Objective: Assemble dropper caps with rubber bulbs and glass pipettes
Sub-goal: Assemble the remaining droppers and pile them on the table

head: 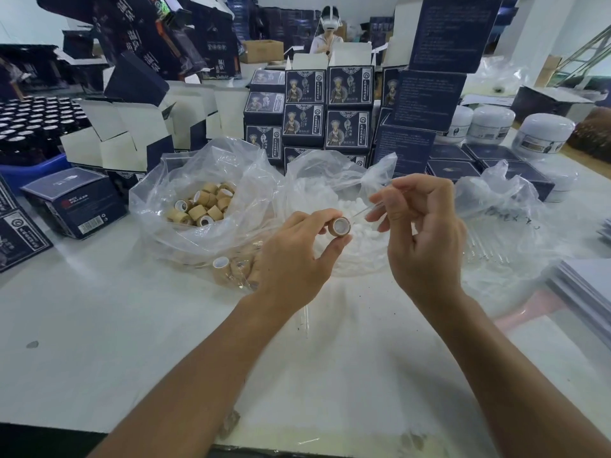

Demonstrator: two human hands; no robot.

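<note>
A: Two hands are working mid-frame over the white table (139, 342). The left hand (291, 259) is pinching a wooden dropper cap (340, 226) between thumb and fingertips, turning its open white-lined mouth toward the other hand, probably so the bore is facing the incoming tip.

B: And the right hand (426, 236)?

A: It is pinching a glass pipette (373, 208) narrowly near its upper end, with the lower tip pointing at the cap mouth, just beside it and not yet inside. I'm judging this as the insertion step.

B: Is a bulb sitting in the cap?

A: Cannot tell; the far side of the cap is hidden.

B: Supplies?

A: A spare pipette (306, 320) is lying on the table below the left wrist. Behind the hands, three clear bags are sitting open within reach: a bag of caps (205, 206) at left, a bag of white bulbs (334, 196) in the middle, a bag of pipettes (496, 246) at right.

B: Farther back?

A: Navy product boxes (347, 107) are stacking up, white jars (545, 133) are standing right, dark bottles (29, 123) are filling a blue crate at left. Another person (327, 31) wearing a headset is working at the far end.
</note>
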